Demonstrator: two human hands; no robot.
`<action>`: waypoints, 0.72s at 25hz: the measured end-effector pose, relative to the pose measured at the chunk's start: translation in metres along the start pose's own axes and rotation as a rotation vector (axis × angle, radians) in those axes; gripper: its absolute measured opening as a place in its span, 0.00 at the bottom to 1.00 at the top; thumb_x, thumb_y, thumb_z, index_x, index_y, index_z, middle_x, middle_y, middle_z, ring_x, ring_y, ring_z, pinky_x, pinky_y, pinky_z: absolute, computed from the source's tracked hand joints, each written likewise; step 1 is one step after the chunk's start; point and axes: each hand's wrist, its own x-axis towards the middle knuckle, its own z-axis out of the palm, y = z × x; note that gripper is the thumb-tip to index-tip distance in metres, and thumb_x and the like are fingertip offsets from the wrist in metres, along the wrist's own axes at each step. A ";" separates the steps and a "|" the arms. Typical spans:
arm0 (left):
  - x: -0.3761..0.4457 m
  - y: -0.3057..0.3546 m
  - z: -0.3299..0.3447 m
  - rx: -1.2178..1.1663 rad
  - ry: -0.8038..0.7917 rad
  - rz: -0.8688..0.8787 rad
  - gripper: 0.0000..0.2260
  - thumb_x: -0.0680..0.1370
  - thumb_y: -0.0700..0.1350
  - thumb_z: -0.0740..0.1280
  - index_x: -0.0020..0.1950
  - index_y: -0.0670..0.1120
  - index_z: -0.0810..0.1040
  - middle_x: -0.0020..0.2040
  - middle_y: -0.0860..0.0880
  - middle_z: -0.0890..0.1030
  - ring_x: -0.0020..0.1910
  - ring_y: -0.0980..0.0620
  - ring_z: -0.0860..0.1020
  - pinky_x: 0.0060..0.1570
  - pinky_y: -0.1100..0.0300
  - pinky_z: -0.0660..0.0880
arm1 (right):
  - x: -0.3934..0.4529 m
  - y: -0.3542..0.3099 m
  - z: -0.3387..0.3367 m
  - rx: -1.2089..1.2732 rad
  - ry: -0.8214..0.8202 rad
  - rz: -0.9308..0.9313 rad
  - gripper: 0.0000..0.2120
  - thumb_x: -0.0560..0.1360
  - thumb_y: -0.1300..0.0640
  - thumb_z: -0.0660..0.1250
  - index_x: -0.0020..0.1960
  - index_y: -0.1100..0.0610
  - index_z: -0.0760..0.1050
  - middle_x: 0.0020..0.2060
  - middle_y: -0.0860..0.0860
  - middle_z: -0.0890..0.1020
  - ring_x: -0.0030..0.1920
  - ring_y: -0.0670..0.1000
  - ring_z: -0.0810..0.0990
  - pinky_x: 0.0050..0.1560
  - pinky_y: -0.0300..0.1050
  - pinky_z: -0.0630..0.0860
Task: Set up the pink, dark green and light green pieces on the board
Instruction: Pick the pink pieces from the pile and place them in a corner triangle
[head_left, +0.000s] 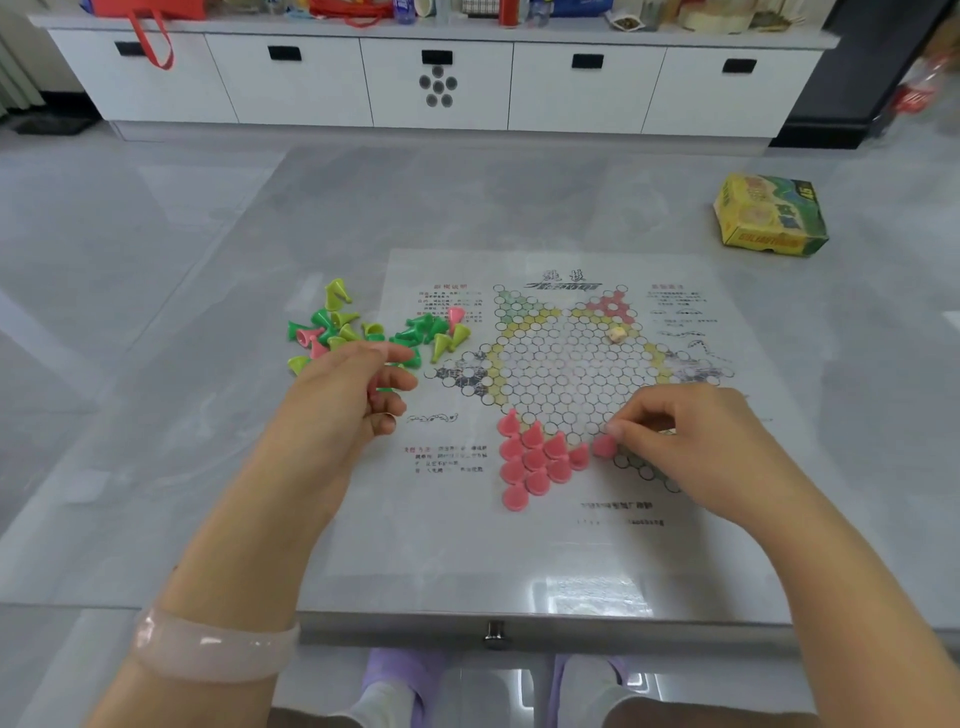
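On the board (561, 545), pink nearly set; my right hand (691, 441) pinched a pink piece (603, 446), left hand (343, 400) clutched spares; greens (363, 332) unplaced.

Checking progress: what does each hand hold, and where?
Right hand pinches a pink piece by its top. Left hand holds pieces in curled fingers.

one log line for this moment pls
stage: pink setup | right hand: placing pink piece on board | left hand: holding pieces by loose pile | greens: unplaced
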 end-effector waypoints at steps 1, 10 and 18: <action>0.000 0.000 0.001 0.007 -0.007 0.000 0.11 0.79 0.41 0.55 0.43 0.45 0.76 0.33 0.49 0.75 0.25 0.57 0.69 0.23 0.69 0.66 | 0.000 0.001 0.001 -0.008 -0.003 0.002 0.08 0.73 0.56 0.67 0.36 0.50 0.81 0.29 0.39 0.79 0.29 0.32 0.74 0.29 0.24 0.67; -0.003 -0.001 0.004 0.061 -0.033 0.024 0.11 0.79 0.39 0.55 0.43 0.44 0.76 0.35 0.48 0.76 0.26 0.56 0.70 0.24 0.68 0.67 | 0.005 0.001 0.005 -0.061 0.003 -0.014 0.07 0.72 0.55 0.67 0.36 0.49 0.81 0.33 0.43 0.82 0.37 0.41 0.78 0.31 0.33 0.68; -0.003 -0.001 0.003 0.088 -0.043 0.037 0.12 0.79 0.38 0.55 0.43 0.44 0.77 0.35 0.49 0.76 0.28 0.56 0.70 0.25 0.68 0.68 | 0.005 0.003 0.005 -0.073 -0.032 -0.048 0.07 0.74 0.53 0.66 0.39 0.49 0.81 0.37 0.43 0.82 0.40 0.38 0.77 0.35 0.28 0.68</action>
